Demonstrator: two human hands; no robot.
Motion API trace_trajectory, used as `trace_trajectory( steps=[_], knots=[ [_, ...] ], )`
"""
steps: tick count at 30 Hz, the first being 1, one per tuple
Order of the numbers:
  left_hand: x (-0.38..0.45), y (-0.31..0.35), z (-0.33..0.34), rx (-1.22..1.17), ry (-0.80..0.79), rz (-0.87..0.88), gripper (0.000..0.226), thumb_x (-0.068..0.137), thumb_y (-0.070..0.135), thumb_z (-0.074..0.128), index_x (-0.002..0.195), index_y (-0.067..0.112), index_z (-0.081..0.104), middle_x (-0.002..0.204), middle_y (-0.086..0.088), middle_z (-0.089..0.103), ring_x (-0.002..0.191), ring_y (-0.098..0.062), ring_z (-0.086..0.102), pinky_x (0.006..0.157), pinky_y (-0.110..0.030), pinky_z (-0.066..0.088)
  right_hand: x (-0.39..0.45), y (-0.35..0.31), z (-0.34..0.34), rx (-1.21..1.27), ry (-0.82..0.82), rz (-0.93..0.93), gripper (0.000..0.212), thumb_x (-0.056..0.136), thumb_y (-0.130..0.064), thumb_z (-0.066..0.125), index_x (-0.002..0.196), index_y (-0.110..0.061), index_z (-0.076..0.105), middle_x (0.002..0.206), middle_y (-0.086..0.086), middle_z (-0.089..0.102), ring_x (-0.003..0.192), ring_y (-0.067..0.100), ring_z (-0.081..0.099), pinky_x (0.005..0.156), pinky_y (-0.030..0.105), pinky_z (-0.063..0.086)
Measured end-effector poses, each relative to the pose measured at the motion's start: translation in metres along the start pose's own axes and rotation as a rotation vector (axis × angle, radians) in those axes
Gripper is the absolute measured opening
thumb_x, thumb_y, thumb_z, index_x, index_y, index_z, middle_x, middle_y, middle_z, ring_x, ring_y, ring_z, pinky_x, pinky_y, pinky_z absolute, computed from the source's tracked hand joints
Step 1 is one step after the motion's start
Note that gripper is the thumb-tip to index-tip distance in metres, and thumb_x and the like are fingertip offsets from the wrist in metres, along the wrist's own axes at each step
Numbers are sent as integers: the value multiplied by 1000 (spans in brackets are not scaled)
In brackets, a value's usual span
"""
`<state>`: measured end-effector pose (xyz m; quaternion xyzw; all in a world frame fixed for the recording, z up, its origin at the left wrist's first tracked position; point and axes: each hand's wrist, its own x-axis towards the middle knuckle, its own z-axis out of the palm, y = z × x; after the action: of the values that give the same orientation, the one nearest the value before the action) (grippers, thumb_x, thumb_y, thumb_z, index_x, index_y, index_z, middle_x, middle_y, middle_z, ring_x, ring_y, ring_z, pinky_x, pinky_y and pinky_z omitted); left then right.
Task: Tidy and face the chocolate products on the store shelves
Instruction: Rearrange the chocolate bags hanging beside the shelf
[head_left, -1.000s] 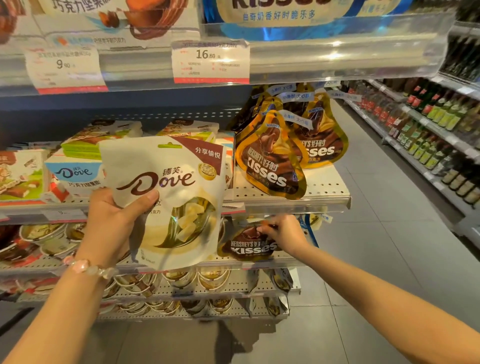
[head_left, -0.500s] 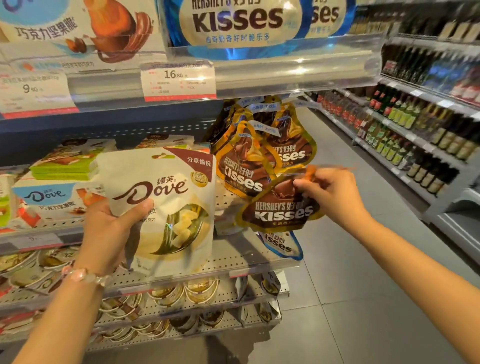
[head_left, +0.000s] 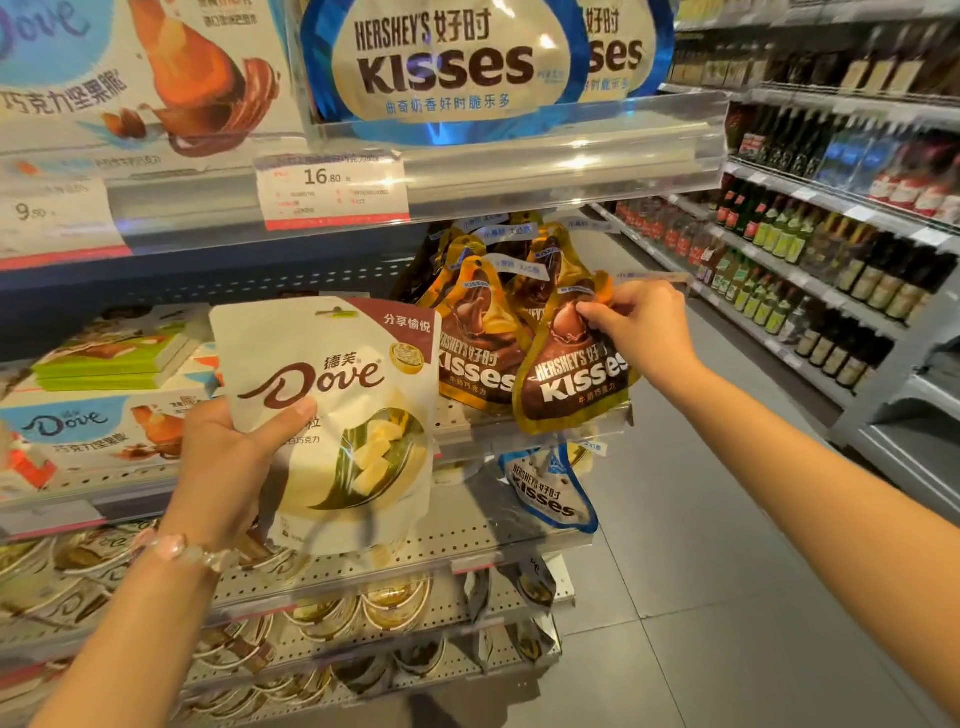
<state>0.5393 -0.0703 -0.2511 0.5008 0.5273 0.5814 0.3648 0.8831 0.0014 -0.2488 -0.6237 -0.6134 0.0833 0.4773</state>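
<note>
1. Store shelves (head_left: 519, 176) fill the left; a bottle aisle (head_left: 831, 249) runs at two o'clock.
2. Left hand (head_left: 228, 457) grips a white Dove pouch (head_left: 343, 415) upright, at nine o'clock.
3. Right hand (head_left: 644, 332) pinches the top of a brown Kisses bag (head_left: 571, 379) beside hanging Kisses bags (head_left: 478, 338), centre.

arms: both bare to the frame edge, no sleeves in view | left wrist: bead bracelet (head_left: 179, 552), pale pink and translucent rounded beads | hands: left hand (head_left: 221, 462) and right hand (head_left: 647, 325) ungloved, no rings visible | right wrist: nothing worn
</note>
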Motion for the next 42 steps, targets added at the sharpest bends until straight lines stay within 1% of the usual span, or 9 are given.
trace_trajectory(
  steps=[3, 12, 16, 26, 29, 32, 34, 38, 42],
  knots=[
    [1, 1, 2, 7, -8, 5, 16, 80, 4, 67, 81, 20, 66, 79, 10, 73, 90, -23, 66, 85, -46, 51, 8, 0, 3, -8, 31, 33, 17, 85, -25, 68, 88, -10, 76, 78, 4, 70, 73, 14, 61, 59, 17, 41],
    [1, 2, 8, -18, -60, 6, 23, 79, 1, 66, 86, 24, 65, 83, 12, 73, 93, -19, 66, 87, -47, 50, 14, 13, 5, 69, -18, 180, 12, 86, -22, 68, 75, -18, 71, 65, -7, 61, 66, 8, 56, 56, 19, 39],
    [0, 1, 9, -19, -80, 28, 24, 78, 1, 66, 89, 22, 66, 86, 9, 73, 94, -21, 66, 88, -47, 50, 13, 18, 2, 151, 74, 209, 12, 86, -24, 67, 86, -15, 75, 74, 1, 67, 69, 11, 61, 59, 19, 43],
    [-2, 1, 11, -27, -101, 55, 25, 79, -1, 65, 89, 21, 66, 83, 13, 73, 86, -10, 68, 83, -40, 51, 3, 23, 3, 209, 83, 327, 5, 84, -14, 66, 81, -14, 69, 81, 8, 68, 80, 20, 63, 67, 28, 51],
    [-3, 1, 11, -33, -110, 62, 24, 78, 1, 66, 91, 22, 66, 87, 10, 73, 91, -14, 67, 83, -40, 51, 6, 24, -1, 166, -95, 349, 35, 76, -2, 70, 107, -13, 59, 97, 8, 65, 93, 22, 63, 79, 35, 54],
    [-3, 1, 12, -58, -114, 58, 26, 79, -2, 64, 92, 21, 65, 85, 12, 73, 89, -11, 68, 78, -35, 54, 8, 28, -5, 37, -268, 312, 89, 62, -12, 86, 135, -14, 36, 127, 8, 51, 115, 24, 52, 95, 44, 49],
    [-4, 0, 13, -72, -118, 50, 26, 78, -1, 64, 91, 21, 64, 84, 11, 73, 88, -11, 68, 76, -35, 54, 6, 32, -4, -37, -281, 245, 105, 57, -20, 90, 142, -14, 28, 136, 9, 42, 124, 25, 45, 100, 43, 45],
    [-4, -1, 12, -68, -121, 54, 24, 77, 1, 65, 90, 21, 65, 85, 11, 73, 86, -10, 69, 77, -37, 51, -3, 34, 1, -88, -206, 153, 102, 58, -29, 89, 139, -15, 30, 135, 5, 43, 122, 21, 46, 90, 30, 42],
    [-3, -3, 12, -58, -121, 65, 23, 78, 1, 65, 90, 21, 65, 85, 10, 73, 85, -11, 69, 78, -38, 51, -14, 36, 11, -110, -102, 147, 92, 60, -37, 87, 133, -15, 36, 132, 6, 46, 121, 23, 48, 91, 36, 45]
  ],
)
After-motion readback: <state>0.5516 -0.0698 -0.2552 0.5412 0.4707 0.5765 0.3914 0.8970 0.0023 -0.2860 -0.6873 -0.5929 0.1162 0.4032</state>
